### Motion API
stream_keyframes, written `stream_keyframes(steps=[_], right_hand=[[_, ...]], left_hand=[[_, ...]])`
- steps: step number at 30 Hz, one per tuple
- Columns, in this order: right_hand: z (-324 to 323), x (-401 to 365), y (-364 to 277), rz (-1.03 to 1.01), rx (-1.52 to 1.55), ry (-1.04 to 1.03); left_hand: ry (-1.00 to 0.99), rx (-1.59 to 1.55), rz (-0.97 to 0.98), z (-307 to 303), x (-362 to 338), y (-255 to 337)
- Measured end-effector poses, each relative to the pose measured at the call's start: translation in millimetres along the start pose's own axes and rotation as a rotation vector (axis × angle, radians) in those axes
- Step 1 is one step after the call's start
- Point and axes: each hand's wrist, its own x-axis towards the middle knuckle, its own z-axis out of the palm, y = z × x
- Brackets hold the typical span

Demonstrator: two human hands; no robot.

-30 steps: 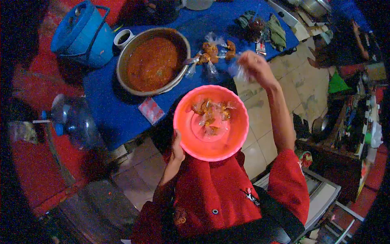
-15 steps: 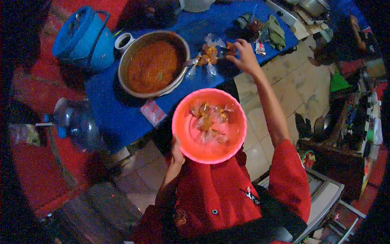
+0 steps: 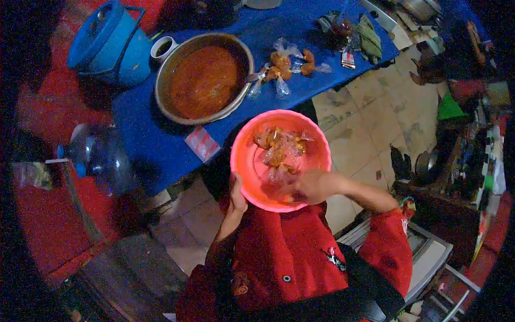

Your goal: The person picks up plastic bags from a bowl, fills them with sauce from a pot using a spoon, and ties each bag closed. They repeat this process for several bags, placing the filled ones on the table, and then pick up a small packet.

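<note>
A pink round basin (image 3: pixel 237 161) is held in front of my body, with several small knotted plastic bags (image 3: pixel 274 155) of orange-brown food inside. My left hand (image 3: pixel 237 196) grips its left rim. Over the lower right part of the basin is my right hand (image 3: pixel 311 186), smeared by motion, its fingers inside; what they hold is not clear. On the blue table stands a large metal bowl (image 3: pixel 206 83) of reddish-brown sauce. Beside it several filled bags (image 3: pixel 279 64) lie in a pile, with a metal handle (image 3: pixel 256 77) next to them.
A blue cooler jug (image 3: pixel 110 48) and a white cup (image 3: pixel 163 48) stand left of the bowl. A red and white packet (image 3: pixel 202 144) lies at the table's front edge. Left is a large clear water bottle (image 3: pixel 102 161); a green cloth (image 3: pixel 369 38) lies back right.
My right hand has moved from the bags on the table down into the basin. The basin appears slightly higher and further right, still in my left hand.
</note>
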Motion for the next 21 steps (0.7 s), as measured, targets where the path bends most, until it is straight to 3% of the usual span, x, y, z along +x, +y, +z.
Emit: stream_keyframes(steps=[2,3,4,6,8,11,12,14,15,17,18,19,21], right_hand=[[10,11,-10,0.314,-0.059,0.028],[21,19,2,0.316,-0.059,0.031],[38,32,28,0.380,0.052,0.331],[38,36,46,0.439,0.162,0.637],[13,33,60,0.318,-0.393,0.794],[24,35,89,0.238,-0.460,0.717],[13,27,64,0.234,-0.458,0.711],[-18,3,-13,0.449,-0.314,0.504],[-22,2,-17,0.449,-0.316,0.502],[-29,1,-17,0.449,-0.263,-0.314],[-15,4,0,0.450,-0.263,-0.313],[10,10,31,0.567,-0.077,0.033],[14,13,40,0.670,0.112,0.379]], left_hand=[[-0.039,-0.115,-0.017,-6,0,-9],[0.003,0.033,-0.068,-8,-2,-11],[0.046,0.181,-0.118,-10,-4,-14],[0.056,0.160,-0.080,-27,-3,-32],[0.063,0.140,-0.041,-18,-2,-26],[0.174,-0.007,-0.079,27,-16,18],[0.179,0.020,-0.109,29,-18,23],[0.182,0.045,-0.137,26,-19,21],[0.171,0.033,-0.096,24,-18,15],[0.156,0.023,-0.056,20,-16,7],[0.088,-0.004,-0.014,20,-15,6],[0.020,-0.031,0.027,20,-14,5],[0.063,0.029,0.003,11,-12,-2]])
